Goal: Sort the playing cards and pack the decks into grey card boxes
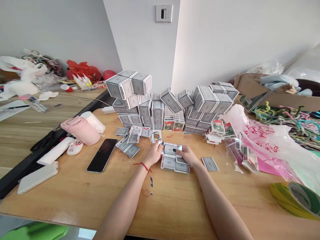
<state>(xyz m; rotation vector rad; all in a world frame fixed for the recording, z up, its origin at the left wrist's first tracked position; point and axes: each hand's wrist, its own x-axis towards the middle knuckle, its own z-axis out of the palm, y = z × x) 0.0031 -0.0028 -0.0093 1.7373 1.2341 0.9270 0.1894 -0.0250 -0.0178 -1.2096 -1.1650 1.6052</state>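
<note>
Under the left hand [155,154] and right hand [187,156] lie grey-backed playing cards [168,162].

On the worktop [175,213], at about nine o'clock from the middle of the view, a pink flask [80,130] lies on its side near a black smartphone [102,155], a small white computer mouse [75,147] and a white phone case [38,177]. At about three o'clock there is a plastic bag with pink print [262,140], and near two o'clock coloured pipe cleaners [280,118] lie beside a cardboard box [250,83], while a yellow-green tape roll [296,200] sits at four o'clock. On the wall at twelve o'clock is a small white control panel [164,13], and a red plastic bag [83,70] lies on the farther table at ten o'clock.
</note>
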